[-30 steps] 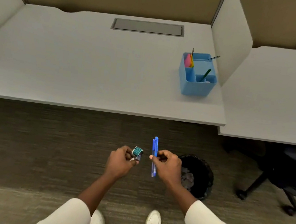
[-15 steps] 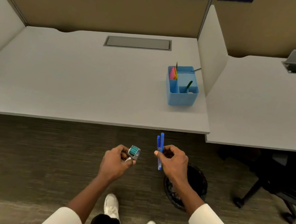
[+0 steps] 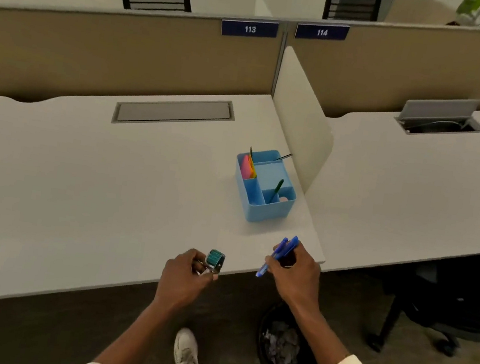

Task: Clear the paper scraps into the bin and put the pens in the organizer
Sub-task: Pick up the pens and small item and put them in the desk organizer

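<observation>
So the right hand (image 3: 292, 272) has its fingers curled tight around two blue pens (image 3: 279, 254), held at a slant over the front edge of the white desk (image 3: 78, 191), just in front of the light blue organizer (image 3: 262, 207) that already has a green pen (image 3: 276, 189) and some bright sticky notes (image 3: 248, 166) in it. Left hand (image 3: 186, 278) is pinching a small teal-topped gadget (image 3: 214, 259), can't tell what it is. Black mesh bin (image 3: 287, 350) sits on the floor under the right forearm with crumpled paper scraps (image 3: 280, 344) inside.
</observation>
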### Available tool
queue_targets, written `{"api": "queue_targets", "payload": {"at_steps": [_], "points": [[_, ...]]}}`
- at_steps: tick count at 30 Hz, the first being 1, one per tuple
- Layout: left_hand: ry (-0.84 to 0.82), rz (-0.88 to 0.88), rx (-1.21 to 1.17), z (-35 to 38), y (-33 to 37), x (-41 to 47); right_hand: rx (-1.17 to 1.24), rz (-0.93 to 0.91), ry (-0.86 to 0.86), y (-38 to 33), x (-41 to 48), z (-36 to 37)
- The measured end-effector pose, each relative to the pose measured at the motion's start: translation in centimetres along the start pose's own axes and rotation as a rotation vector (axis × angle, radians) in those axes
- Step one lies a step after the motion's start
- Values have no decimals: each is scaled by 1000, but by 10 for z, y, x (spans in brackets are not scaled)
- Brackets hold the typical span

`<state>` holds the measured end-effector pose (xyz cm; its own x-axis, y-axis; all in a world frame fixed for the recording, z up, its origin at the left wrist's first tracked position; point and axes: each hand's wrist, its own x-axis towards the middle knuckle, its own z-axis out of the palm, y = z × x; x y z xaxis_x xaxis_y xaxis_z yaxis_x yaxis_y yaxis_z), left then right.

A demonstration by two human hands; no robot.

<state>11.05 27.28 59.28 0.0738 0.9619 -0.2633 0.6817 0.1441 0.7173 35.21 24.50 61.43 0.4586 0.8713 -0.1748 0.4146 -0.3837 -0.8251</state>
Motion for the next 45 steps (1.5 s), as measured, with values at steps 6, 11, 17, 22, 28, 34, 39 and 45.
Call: {"api": "queue_targets", "payload": {"at_steps": [6,11,17,22,28,34,39,45], "points": [[-68,55,50,-28,11,75,-4,-39,189,-37,48,10],[-104,107,96,-42,33,122,-34,14,318,-63,80,6],[-127,149,96,-37,59,151,-15,-25,391,-74,114,3],[-116,118,102,-29,75,163,-16,-86,319,-66,138,10],[-119,-61,-63,-20,84,172,-25,-213,245,-50,160,24],[-151,-246,-369,-10,95,171,-92,-168,179,-34,179,31],[-170,-405,-582,-2,99,169,-96,-124,139,-26,179,33],[-270,-599,-895,-8,101,175,-32,-221,228,-43,167,23]]}}
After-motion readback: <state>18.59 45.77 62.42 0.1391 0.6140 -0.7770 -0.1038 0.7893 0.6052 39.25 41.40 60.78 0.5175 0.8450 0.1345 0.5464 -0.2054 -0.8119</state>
